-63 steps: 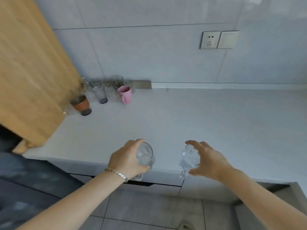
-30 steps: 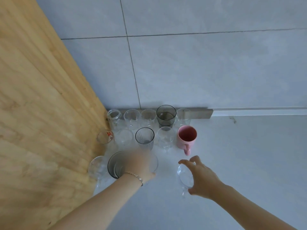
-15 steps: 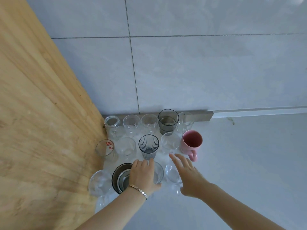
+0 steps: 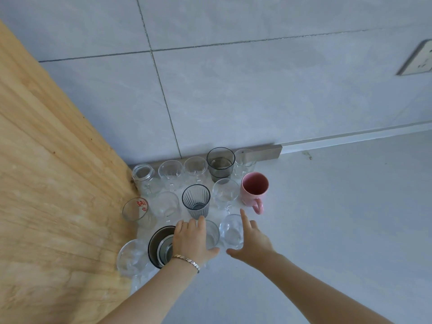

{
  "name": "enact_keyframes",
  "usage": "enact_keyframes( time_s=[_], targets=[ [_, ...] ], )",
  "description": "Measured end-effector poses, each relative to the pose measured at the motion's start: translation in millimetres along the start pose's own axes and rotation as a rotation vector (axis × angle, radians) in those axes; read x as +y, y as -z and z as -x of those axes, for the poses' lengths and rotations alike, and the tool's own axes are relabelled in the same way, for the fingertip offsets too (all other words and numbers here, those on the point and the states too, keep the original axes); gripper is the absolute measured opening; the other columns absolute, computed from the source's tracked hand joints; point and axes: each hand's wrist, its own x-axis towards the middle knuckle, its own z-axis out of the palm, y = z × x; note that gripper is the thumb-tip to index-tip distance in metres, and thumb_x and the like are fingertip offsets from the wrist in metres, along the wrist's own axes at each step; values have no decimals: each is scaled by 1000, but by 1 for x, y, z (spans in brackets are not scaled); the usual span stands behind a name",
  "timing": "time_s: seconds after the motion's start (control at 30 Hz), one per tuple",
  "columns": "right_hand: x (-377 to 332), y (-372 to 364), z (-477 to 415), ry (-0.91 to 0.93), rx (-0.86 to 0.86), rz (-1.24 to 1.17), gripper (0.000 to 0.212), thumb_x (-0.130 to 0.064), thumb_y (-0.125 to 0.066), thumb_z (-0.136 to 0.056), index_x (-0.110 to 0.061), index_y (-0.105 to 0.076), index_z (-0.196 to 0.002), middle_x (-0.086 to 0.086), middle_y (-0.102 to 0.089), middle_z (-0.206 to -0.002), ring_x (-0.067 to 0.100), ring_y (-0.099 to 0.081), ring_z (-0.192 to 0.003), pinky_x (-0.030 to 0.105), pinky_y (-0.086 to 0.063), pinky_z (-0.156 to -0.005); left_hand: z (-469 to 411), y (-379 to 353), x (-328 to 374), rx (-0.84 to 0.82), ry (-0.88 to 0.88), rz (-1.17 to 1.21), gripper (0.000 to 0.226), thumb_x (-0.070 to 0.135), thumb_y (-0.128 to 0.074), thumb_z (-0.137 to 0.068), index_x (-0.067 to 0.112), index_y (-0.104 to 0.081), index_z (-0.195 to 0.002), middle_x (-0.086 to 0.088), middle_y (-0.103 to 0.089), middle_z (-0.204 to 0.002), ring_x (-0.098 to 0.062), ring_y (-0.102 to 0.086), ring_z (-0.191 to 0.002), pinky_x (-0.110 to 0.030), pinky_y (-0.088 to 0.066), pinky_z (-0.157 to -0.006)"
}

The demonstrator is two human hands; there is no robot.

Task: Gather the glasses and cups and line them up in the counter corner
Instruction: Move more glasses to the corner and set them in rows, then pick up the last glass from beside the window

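Note:
Several glasses and cups stand in rows in the counter corner: a smoky grey glass, a ribbed dark glass, a pink mug, a small jar and a glass with red print. In the front row, my left hand lies over a clear glass, fingers and thumb curled around it. My right hand is spread with the index finger stretched out, touching the side of a second clear glass that stands on the counter.
A wooden panel closes off the left side right beside the glasses. A dark-rimmed cup and a clear glass stand left of my left hand. The tiled wall is behind, and the grey counter stretches to the right.
Both hands carried clear glasses from the counter's front edge to the corner and set them down in the front row. My right hand's fingers have spread off its glass.

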Motion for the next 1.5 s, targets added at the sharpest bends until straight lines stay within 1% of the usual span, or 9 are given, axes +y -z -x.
enact_keyframes(
  time_s=[0.1, 0.2, 0.27, 0.37, 0.77, 0.93, 1.1, 1.3, 1.5],
  targets=[
    [20, 10, 16, -3, -55, 23, 104, -44, -66, -79, -23, 6, -150, 2, -38, -141, 24, -51, -123, 34, -45, -97, 8, 3, 11, 48, 1, -35, 99, 61, -64, -68, 12, -25, -144, -13, -44, -140, -27, -50, -124, -43, -25, -115],
    [65, 31, 36, -62, -77, 74, 75, -39, -57, -86, -25, -17, -148, 0, -44, -141, 20, -48, -127, 32, -42, -102, 13, 12, 35, 176, -144, -4, 96, 51, -85, -41, 14, -51, -123, -15, -67, -113, -30, -71, -87, -42, -58, -81],
    [104, 49, 52, -132, -63, 91, 57, -35, -52, -90, -24, -32, -142, -1, -47, -139, 18, -47, -128, 29, -39, -104, 18, 26, 67, 177, -293, 14, 73, 39, -84, -48, 15, -55, -111, -6, -70, -101, -24, -71, -80, -29, -58, -69],
    [170, 74, 87, -249, -73, 62, 45, -34, -50, -91, -25, -44, -134, -3, -52, -134, 17, -50, -124, 28, -40, -102, 30, 52, 141, 19, -383, 71, 31, 33, -53, -84, 18, -59, -110, 2, -65, -112, -21, -63, -104, -29, -49, -84],
    [484, 171, 350, -618, 76, -19, 42, -27, -47, -93, -13, -48, -133, 6, -51, -137, 27, -50, -125, 36, -44, -99, 118, 53, 551, -222, -795, -49, 33, 31, -48, -90, 19, -53, -121, -2, -59, -127, -22, -55, -118, -29, -43, -97],
    [593, 192, 451, -841, 116, -50, 19, -13, -42, -88, -5, -51, -73, 3, -47, -69, 21, -49, -62, 26, -38, -54, 172, 50, 701, -239, -940, -97, 30, 30, -51, -87, 18, -58, -113, -4, -62, -121, -23, -59, -112, -29, -46, -95],
    [668, 201, 536, -1017, 217, -202, 36, -13, -45, -95, -3, -50, -129, 12, -54, -130, 28, -56, -118, 32, -47, -93, 216, 33, 820, -257, -1095, -181, 19, 28, -48, -85, 23, -61, -99, -1, -64, -106, -22, -61, -99, -27, -47, -84],
    [767, 211, 600, -1164, 303, -331, 44, -25, -46, -96, -11, -42, -138, 6, -49, -138, 25, -49, -126, 32, -41, -98, 242, -1, 963, -327, -1235, -236, 30, 27, -49, -86, 16, -58, -112, -4, -63, -111, -23, -57, -92, -29, -47, -85],
    [854, 242, 639, -1307, 345, -399, 41, -25, -46, -95, -11, -46, -134, 7, -53, -134, 25, -54, -121, 30, -43, -95, 236, -29, 1088, -380, -1286, -305, 7, 28, -49, -82, 28, -49, -89, 0, -48, -92, -22, -45, -82, -26, -39, -78]
  ],
)
